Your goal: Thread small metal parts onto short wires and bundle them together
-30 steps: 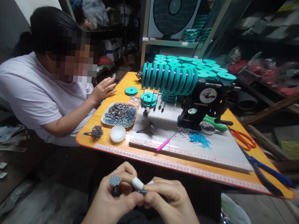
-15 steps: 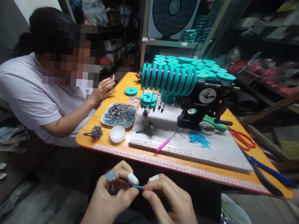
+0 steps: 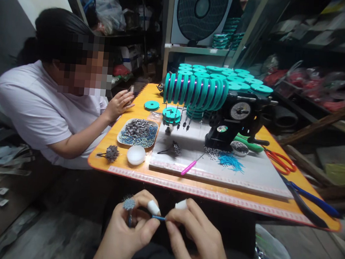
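Above my lap, a small blue ribbed rod (image 3: 158, 217) bridges the fingertips of both hands. My left hand (image 3: 135, 231) pinches its left end between thumb and forefinger, the forefinger wearing a white finger cover (image 3: 152, 207). A bunch of grey-tipped pins or wires (image 3: 129, 204) is tucked among the other left fingers. On the rod's right end, my right hand (image 3: 198, 232) closes thumb and forefinger. Another white cover (image 3: 181, 204) sits on one of its fingers.
An orange table (image 3: 103, 155) carries a tray (image 3: 153, 143) of grey weights and rods, a white round container (image 3: 136, 155), a pink-handled needle tool (image 3: 189, 168), pliers (image 3: 311, 198) and a black winding machine (image 3: 220, 129) with teal spools. A co-worker (image 3: 50, 106) sits at left.
Both hands keep their pinch on the blue rod. My right fingers have shifted slightly. The co-worker's head has turned slightly.
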`<state>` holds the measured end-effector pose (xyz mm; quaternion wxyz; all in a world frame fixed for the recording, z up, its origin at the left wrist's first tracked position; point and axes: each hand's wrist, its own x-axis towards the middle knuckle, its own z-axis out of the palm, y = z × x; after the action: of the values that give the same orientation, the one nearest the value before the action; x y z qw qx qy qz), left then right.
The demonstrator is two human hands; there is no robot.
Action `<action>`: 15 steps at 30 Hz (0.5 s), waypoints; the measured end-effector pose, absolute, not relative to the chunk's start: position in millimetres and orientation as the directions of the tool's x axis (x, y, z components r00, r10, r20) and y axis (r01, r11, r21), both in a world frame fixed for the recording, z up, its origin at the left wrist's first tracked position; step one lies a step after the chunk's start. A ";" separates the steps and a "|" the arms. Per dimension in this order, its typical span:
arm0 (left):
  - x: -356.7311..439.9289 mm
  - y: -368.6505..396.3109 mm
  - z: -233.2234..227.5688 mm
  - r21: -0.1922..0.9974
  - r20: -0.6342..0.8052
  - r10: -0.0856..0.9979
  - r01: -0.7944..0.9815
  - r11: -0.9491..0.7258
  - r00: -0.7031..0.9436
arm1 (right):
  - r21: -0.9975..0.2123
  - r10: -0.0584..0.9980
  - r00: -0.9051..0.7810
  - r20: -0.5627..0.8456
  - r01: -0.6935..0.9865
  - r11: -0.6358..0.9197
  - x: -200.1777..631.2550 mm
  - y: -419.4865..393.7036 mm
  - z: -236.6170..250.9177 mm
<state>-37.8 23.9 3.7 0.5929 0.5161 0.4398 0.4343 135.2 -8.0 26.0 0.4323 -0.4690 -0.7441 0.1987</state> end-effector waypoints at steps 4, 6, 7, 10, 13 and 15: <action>-38.8 24.5 1.0 0.997 -0.040 0.959 -0.046 0.055 0.280 | -0.666 0.845 -0.186 0.501 0.541 0.514 135.5 -8.8 23.2; -37.8 25.1 3.2 0.999 -0.013 0.958 -0.031 0.023 0.285 | -0.648 0.838 -0.187 0.513 0.555 0.521 136.1 -8.3 22.5; -37.2 25.4 4.9 1.000 -0.007 0.961 -0.024 0.015 0.277 | -0.641 0.835 -0.189 0.516 0.562 0.523 136.3 -7.8 22.6; -35.1 26.2 9.8 1.000 -0.005 0.969 -0.001 0.005 0.249 | -0.639 0.824 -0.173 0.540 0.553 0.535 136.5 -6.0 23.6; -33.7 26.0 12.4 1.000 -0.002 0.971 0.011 -0.001 0.240 | -0.650 0.800 -0.134 0.585 0.512 0.562 136.8 -4.3 24.6; -33.3 25.6 13.1 1.000 -0.003 0.970 -0.002 0.004 0.244 | -0.647 0.789 -0.125 0.601 0.504 0.572 138.1 -3.1 24.7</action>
<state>-33.3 25.6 13.1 0.5592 0.5562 0.4348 0.4346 138.1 -3.1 24.7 0.4943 -0.4393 -0.7361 0.1443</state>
